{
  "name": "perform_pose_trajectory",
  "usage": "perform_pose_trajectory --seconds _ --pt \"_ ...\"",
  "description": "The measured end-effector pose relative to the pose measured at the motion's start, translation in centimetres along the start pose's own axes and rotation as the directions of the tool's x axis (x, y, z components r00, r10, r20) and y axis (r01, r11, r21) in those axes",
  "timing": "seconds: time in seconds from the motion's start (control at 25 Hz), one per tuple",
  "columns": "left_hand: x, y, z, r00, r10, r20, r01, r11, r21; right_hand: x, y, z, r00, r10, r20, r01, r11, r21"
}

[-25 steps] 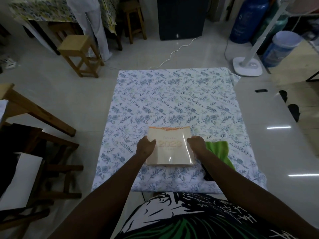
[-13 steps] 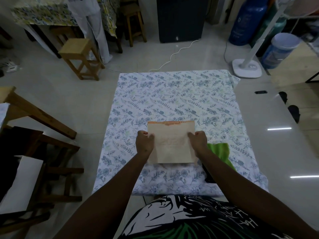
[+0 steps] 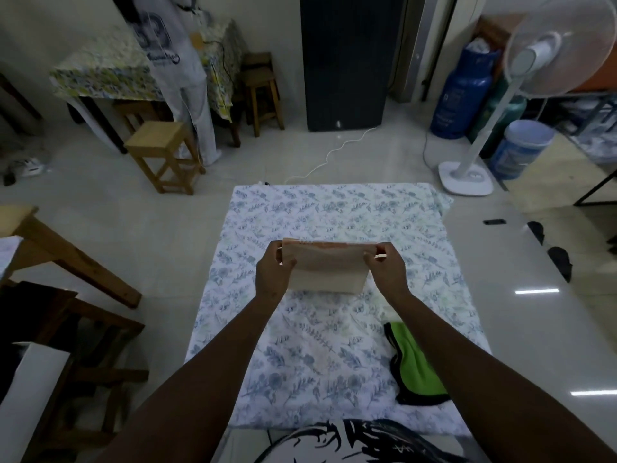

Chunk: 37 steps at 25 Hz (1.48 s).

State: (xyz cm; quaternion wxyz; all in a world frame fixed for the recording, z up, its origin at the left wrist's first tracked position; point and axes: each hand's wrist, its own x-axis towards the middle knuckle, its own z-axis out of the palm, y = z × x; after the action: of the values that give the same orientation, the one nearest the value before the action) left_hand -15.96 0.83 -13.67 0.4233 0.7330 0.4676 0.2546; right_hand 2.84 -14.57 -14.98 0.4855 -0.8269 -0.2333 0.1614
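A beige desk calendar (image 3: pixel 329 270) with an orange top strip is held up above the floral cloth (image 3: pixel 334 212), tilted so its top edge faces away. My left hand (image 3: pixel 275 270) grips its left edge, thumb on the near face. My right hand (image 3: pixel 384 267) grips its right edge the same way. Both arms reach forward over the cloth. The calendar's lower edge hangs a little above the cloth.
A green cloth with black trim (image 3: pixel 415 365) lies on the floral cloth at the near right. Wooden stools (image 3: pixel 163 152) and benches (image 3: pixel 66 262) stand at left, a standing fan (image 3: pixel 467 177) and blue gas cylinder (image 3: pixel 462 95) at right, a person (image 3: pixel 180 61) far left.
Both hands have lifted the calendar off the floral cloth and carried it forward and up, tilting it upright. The green cloth, earlier beside my right hand, stays on the cloth.
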Motion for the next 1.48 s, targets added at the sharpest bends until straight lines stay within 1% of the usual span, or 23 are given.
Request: perform_pose_trajectory --seconds 0.12,0.2,0.28,0.4,0.52,0.6,0.76,0.88,1.08,1.28,1.4,1.48 --pt "1.5 -0.2 -0.6 0.997 0.07 -0.012 -0.068 0.988 0.138 0.8 0.0 0.4 0.999 -0.05 -0.01 0.049 0.996 -0.08" --pt "2.5 -0.5 -1.2 0.999 0.046 0.018 -0.049 0.974 0.222 1.4 0.0 0.7 0.997 -0.072 0.008 0.073 0.987 -0.143" --pt "3.2 -0.9 -1.5 0.999 0.027 0.044 -0.038 0.967 0.253 1.8 0.1 1.0 0.995 -0.096 0.028 0.1 0.976 -0.194" --pt "4.1 -0.7 -1.4 0.996 0.064 0.068 -0.078 0.967 0.241 2.9 0.3 1.1 0.992 -0.093 0.083 0.105 0.982 -0.159" --pt "6.2 0.3 -1.7 0.992 0.088 0.088 -0.106 0.967 0.233 5.2 -0.7 1.5 0.988 -0.091 0.127 0.117 0.969 -0.219" --pt "8.4 0.9 -2.5 0.992 0.091 0.09 -0.109 0.97 0.219 6.9 -2.3 2.2 0.983 -0.094 0.157 0.127 0.967 -0.222" --pt "13.0 0.9 -5.4 0.993 0.114 0.029 -0.118 0.962 0.247 10.1 -6.2 5.8 0.975 -0.125 0.183 0.158 0.972 -0.176" --pt "16.4 0.6 -8.0 0.992 0.12 -0.025 -0.109 0.954 0.278 12.4 -9.2 9.4 0.966 -0.16 0.205 0.198 0.964 -0.178" --pt "19.7 -0.7 -10.5 0.992 0.102 -0.07 -0.084 0.969 0.234 14.4 -11.3 14.2 0.963 -0.15 0.225 0.194 0.963 -0.189" --pt "20.4 -3.1 -10.8 0.992 0.095 -0.078 -0.076 0.973 0.217 15.0 -11.0 16.8 0.961 -0.115 0.25 0.175 0.957 -0.232" --pt "21.0 -3.3 -10.5 0.997 0.036 -0.066 -0.02 0.974 0.226 15.0 -11.1 17.1 0.965 -0.096 0.242 0.154 0.96 -0.233" --pt "21.2 -3.1 -10.3 0.998 -0.014 -0.066 0.031 0.965 0.262 15.3 -11.1 16.8 0.957 -0.098 0.274 0.169 0.954 -0.249"
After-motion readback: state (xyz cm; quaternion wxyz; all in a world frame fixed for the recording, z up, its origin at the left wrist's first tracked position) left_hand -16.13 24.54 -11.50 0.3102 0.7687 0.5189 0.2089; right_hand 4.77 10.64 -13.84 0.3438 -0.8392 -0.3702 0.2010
